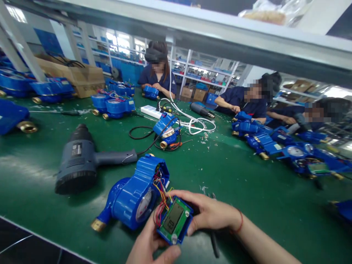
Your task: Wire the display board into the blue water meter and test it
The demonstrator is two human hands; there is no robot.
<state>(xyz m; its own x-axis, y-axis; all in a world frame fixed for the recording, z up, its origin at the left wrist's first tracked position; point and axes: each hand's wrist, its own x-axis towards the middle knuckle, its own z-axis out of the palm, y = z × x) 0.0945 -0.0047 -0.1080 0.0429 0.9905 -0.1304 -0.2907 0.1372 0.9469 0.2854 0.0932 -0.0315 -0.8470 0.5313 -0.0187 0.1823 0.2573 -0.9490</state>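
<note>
Both my hands hold a display module [183, 229], a green circuit board with a small LCD set in a blue housing. My left hand [150, 240] grips its left and lower side, while my right hand [210, 212] has thumb and fingers closed on its right side. Red, yellow and white wires [162, 190] run from the board into a blue water meter [125, 201] lying tilted just left of my hands. That meter has a brass end and a round dial facing right. Partly hidden behind my right wrist lies a dark-handled tool [214, 244].
A grey heat gun [78, 161] rests on the green table [209, 165] at left. Beyond it are another meter [167, 134], a white power strip [151, 111] and looped cable. More meters [295, 152] line the right. Several co-workers sit opposite; a shelf beam [176, 27] crosses overhead.
</note>
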